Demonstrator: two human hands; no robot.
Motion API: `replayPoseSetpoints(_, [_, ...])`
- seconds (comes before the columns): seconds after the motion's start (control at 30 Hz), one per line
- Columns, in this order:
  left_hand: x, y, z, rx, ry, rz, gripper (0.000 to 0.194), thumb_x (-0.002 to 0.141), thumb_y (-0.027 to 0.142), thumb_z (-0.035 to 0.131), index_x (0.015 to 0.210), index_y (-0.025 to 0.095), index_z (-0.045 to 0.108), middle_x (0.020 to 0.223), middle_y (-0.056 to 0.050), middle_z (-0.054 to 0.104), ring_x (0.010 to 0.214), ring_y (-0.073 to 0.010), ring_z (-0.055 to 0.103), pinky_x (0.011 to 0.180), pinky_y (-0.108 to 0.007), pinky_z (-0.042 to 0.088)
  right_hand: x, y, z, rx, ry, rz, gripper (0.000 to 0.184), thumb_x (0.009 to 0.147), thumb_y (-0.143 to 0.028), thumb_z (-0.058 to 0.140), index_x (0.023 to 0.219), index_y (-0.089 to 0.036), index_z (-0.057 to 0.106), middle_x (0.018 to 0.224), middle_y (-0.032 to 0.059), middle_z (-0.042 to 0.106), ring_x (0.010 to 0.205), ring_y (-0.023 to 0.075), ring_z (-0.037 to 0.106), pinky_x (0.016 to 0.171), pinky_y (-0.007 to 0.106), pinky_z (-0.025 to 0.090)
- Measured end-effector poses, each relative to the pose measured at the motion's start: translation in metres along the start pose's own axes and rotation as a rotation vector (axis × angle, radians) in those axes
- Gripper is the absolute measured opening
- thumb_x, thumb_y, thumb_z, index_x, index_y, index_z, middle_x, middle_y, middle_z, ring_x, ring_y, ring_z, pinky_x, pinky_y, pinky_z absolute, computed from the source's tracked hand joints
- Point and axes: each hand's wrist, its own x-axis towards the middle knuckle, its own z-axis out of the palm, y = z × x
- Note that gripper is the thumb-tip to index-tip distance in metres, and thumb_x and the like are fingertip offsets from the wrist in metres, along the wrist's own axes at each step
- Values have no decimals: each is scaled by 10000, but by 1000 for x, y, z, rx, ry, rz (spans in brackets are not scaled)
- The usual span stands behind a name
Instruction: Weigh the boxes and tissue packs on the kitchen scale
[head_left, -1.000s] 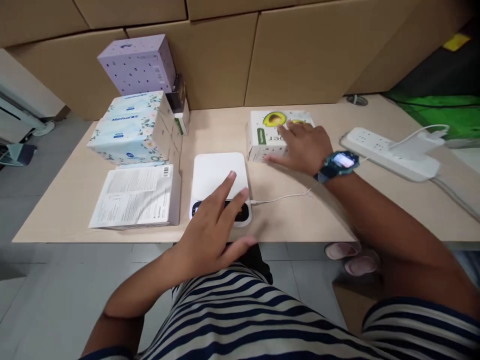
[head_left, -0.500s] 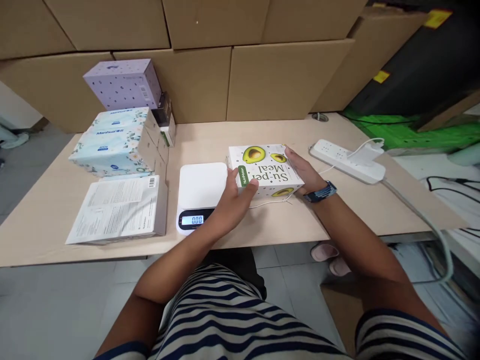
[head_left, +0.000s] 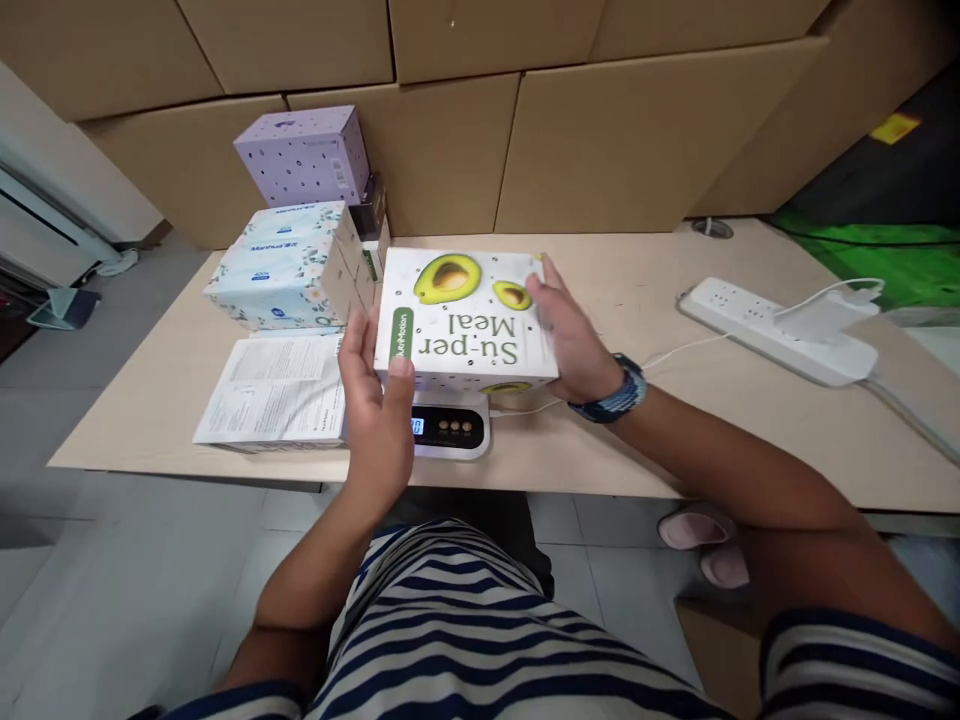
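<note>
Left of the white plastic scale [head_left: 453, 428], a white printed cardboard carton [head_left: 274, 395] crowds the left hand [head_left: 377, 405]. This hand and the right hand [head_left: 576, 345] grip opposite ends of a white avocado-print cardboard box [head_left: 465, 312] over the scale; level handling seems best. The pale wooden surface [head_left: 555, 455] ends near the scale's front; a thin white cable [head_left: 525, 409] crosses roomier space rightward.

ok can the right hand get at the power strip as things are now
Probably not without letting go: the right hand is holding one end of the avocado box, with the left hand at the other. Otherwise the way looks free, with only a thin white cable before the power strip.
</note>
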Motion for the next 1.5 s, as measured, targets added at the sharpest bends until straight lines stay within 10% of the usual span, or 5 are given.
replayPoseSetpoints(0.2, [-10, -32, -19, 197, 24, -98, 966, 973, 867, 598, 1699, 346, 229, 1897, -153, 189, 1801, -357, 195, 1467, -611, 259, 1, 39, -1, -235, -34, 109, 1213, 974, -670, 590, 1795, -368, -251, 1868, 51, 367, 1614, 337, 571, 1257, 594, 618])
replayPoseSetpoints(0.47, [-42, -47, -11, 699, -21, 733, 997, 1043, 371, 642, 1834, 303, 40, 1896, 27, -325, 1801, -305, -244, 1485, -617, -8, -1, 59, -24, -594, 54, -110, 902, 1080, -532, 407, 1809, -487, -122, 1907, 3, 254, 1716, 340, 428, 1224, 651, 617])
replayPoseSetpoints(0.73, [-46, -65, -14, 784, -200, 709, 691, 1041, 373, 646, 1691, 233, 459, 1820, -155, 446, 1835, -233, -31, 1489, -513, 4, -2, 67, -27, -630, -50, -153, 869, 1088, -647, 326, 1799, -497, -150, 1882, 4, 335, 1556, 343, 626, 1119, 631, 673])
replayPoseSetpoints(1.23, [-51, -55, -16, 838, -270, 577, 699, 1041, 475, 660, 1683, 322, 430, 1744, -143, 521, 1784, -368, 217, 1459, -639, -46, -43, 51, 25, -435, 308, -150, 844, 1044, -762, 113, 1763, -435, 409, 1829, -24, 448, 1789, 359, 244, 1409, 664, 393])
replayPoseSetpoints(1.5, [-13, 48, -74, 793, -470, 621, 904, 1048, 585, 662, 1806, 372, 219, 1828, -56, 421, 1707, -367, 393, 1456, -568, 222, -37, 35, -1, -415, 334, -89, 888, 1053, -672, -74, 1856, -302, 21, 1939, -44, 51, 1809, 163, 12, 1494, 493, 100])
